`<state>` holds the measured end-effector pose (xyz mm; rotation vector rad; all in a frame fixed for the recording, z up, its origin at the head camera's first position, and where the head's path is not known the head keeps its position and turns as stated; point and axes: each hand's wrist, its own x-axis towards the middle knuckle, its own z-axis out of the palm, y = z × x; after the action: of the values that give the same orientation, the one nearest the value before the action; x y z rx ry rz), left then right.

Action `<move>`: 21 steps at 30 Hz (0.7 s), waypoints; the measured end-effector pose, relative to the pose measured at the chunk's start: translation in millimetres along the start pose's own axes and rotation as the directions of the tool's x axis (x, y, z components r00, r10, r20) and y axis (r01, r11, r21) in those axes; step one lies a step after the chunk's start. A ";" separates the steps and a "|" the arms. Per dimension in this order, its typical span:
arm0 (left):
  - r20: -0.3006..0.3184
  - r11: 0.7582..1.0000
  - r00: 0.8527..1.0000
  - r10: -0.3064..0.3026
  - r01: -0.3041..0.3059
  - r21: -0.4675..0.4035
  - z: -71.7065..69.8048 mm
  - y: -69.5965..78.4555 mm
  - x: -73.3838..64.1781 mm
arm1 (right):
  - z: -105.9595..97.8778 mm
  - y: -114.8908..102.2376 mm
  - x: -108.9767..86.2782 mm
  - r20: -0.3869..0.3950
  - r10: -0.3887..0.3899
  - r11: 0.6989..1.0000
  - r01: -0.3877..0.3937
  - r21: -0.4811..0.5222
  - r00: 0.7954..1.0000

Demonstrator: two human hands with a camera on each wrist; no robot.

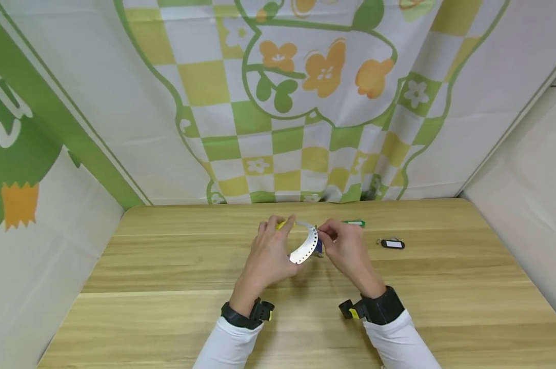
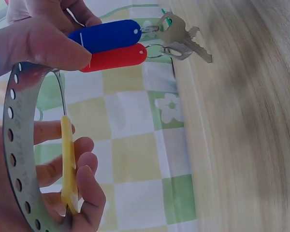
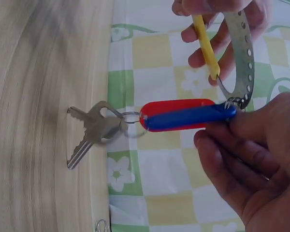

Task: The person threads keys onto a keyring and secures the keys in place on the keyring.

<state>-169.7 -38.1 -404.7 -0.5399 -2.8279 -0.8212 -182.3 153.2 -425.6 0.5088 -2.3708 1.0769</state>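
My left hand [image 1: 270, 251] holds a large metal key ring [image 1: 305, 248], its fingers curled around the side with the yellow sleeve [image 2: 68, 164]. A curved plate with a row of numbered holes [image 2: 12, 135] forms the other side. At the plate's end, my right hand [image 1: 347, 251] pinches the end of a blue key tag [image 3: 191, 116] by its small rings [image 3: 234, 101]. Beside it hangs a red key tag [image 2: 118, 57], partly behind the blue one in the right wrist view. Metal keys [image 3: 99, 125] dangle from both tags over the table.
On the wooden table [image 1: 167, 266], a green key tag [image 1: 357, 223] lies just beyond my right hand. A black key tag [image 1: 392, 244] with a white label lies farther right. A checkered, flowered curtain [image 1: 301, 154] hangs along the table's back edge.
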 end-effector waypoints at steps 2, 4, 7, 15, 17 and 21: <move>-0.006 1.000 1.000 -0.001 0.001 -0.010 -0.1 0.1 0.2 | -0.7 1.0 0.2 0.010 0.020 1.000 -0.021 0.021 1.000; -0.015 1.000 1.000 -0.004 0.004 -0.011 -0.4 0.7 0.2 | -1.1 0.1 0.6 0.026 0.095 0.993 -0.096 0.069 0.995; -0.033 1.000 0.999 -0.006 0.006 -0.002 -0.2 2.1 0.1 | -1.2 -3.0 1.3 0.060 0.244 0.955 -0.251 0.155 0.968; -0.066 1.000 0.998 -0.002 0.004 0.028 2.8 4.5 -0.1 | 2.1 -7.3 0.8 0.072 0.401 0.869 -0.404 0.286 0.913; -0.063 1.000 0.998 -0.002 0.003 0.022 3.1 4.3 -0.1 | 3.2 -6.7 0.0 0.030 0.347 0.908 -0.343 0.240 0.938; -0.052 1.000 0.999 0.009 -0.008 0.015 2.3 2.8 -0.1 | 4.2 -4.1 -0.8 -0.052 0.147 0.985 -0.141 0.095 0.988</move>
<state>-168.6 -34.6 -405.3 -0.5206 -2.7805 -0.8001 -180.7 147.4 -426.0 0.3360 -2.3448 1.2508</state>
